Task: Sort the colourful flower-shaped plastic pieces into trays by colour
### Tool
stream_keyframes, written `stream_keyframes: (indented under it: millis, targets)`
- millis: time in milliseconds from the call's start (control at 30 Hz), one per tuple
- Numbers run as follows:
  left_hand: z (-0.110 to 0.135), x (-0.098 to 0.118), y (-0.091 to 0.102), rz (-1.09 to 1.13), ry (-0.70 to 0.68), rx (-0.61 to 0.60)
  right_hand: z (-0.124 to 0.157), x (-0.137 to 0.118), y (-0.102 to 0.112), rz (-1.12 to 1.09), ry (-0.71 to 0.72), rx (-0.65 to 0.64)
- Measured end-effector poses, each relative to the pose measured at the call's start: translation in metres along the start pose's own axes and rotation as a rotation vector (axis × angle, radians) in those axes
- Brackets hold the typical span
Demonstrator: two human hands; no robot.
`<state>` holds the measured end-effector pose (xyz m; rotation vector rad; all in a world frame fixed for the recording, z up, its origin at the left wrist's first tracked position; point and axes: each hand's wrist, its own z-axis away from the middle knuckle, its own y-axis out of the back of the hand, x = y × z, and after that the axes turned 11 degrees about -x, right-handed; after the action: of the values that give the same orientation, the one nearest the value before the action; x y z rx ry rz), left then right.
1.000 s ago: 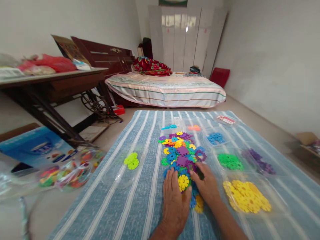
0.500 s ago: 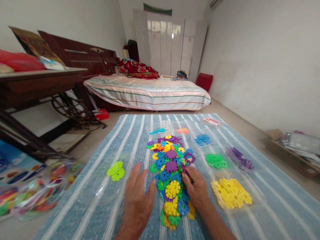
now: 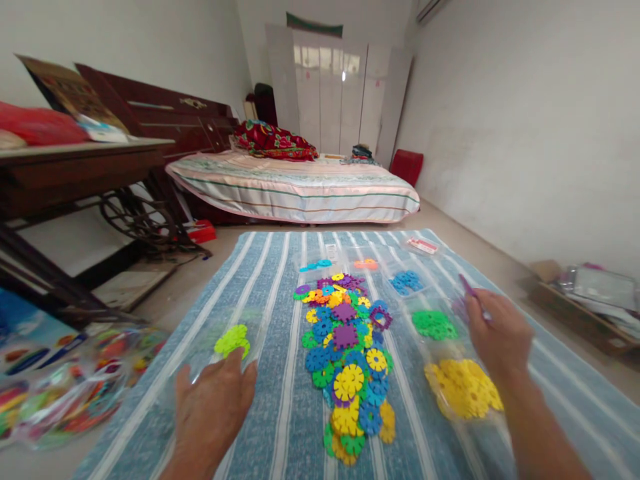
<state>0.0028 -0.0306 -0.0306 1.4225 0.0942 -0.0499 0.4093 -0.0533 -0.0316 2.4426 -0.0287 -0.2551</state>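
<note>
My right hand (image 3: 500,330) pinches a purple plastic building piece (image 3: 467,287) and holds it up over the right-hand containers. The purple pieces lying there are mostly hidden behind this hand. My left hand (image 3: 215,407) is at the left container, fingers apart, its fingertips by the lime-green notched discs (image 3: 233,340). Whether a fingertip touches a disc I cannot tell. Between the hands lies a long mixed heap of notched discs (image 3: 345,383) in yellow, blue, green and orange. Two purple square pieces (image 3: 345,335) rest on top of it.
Clear containers hold green pieces (image 3: 434,325), yellow discs (image 3: 465,389), blue pieces (image 3: 406,282) and orange pieces (image 3: 366,264). A striped blue cloth (image 3: 270,287) lies under everything. Bagged colourful toys (image 3: 100,373) sit at the left; a bed (image 3: 300,190) stands beyond.
My right hand has left the heap and moved right with a purple piece. My left hand has gone left from beside the heap to the lime-green discs.
</note>
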Motion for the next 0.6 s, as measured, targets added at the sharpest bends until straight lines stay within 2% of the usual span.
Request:
stream_keyframes:
  millis: [67, 133, 200, 233, 300, 433, 533, 600]
  targets:
    - [-0.001, 0.001, -0.005, -0.006, -0.018, 0.012, -0.009, 0.038, -0.003, 0.179, -0.066, -0.027]
    - [-0.003, 0.001, -0.01, -0.017, -0.033, 0.013, -0.01, 0.065, -0.007, 0.306, -0.146, -0.138]
    - [-0.005, 0.002, -0.014, -0.025, -0.039, 0.035, -0.002, 0.074, -0.01, 0.33, -0.194, -0.241]
    - [-0.007, 0.003, -0.015, -0.026, -0.05, 0.049, 0.005, 0.071, -0.01, 0.296, -0.194, -0.267]
    - [-0.011, 0.004, -0.016, -0.017, -0.078, 0.068, 0.02, 0.05, -0.007, 0.146, -0.145, -0.253]
    - [-0.022, 0.01, -0.012, 0.007, -0.12, 0.04, 0.055, -0.025, 0.004, -0.227, 0.05, -0.221]
    - [-0.026, 0.016, -0.01, 0.02, -0.143, 0.069, 0.08, -0.076, 0.005, -0.419, 0.133, -0.332]
    - [-0.024, 0.022, -0.012, 0.066, -0.149, 0.186, 0.095, -0.096, -0.001, -0.471, 0.133, -0.418]
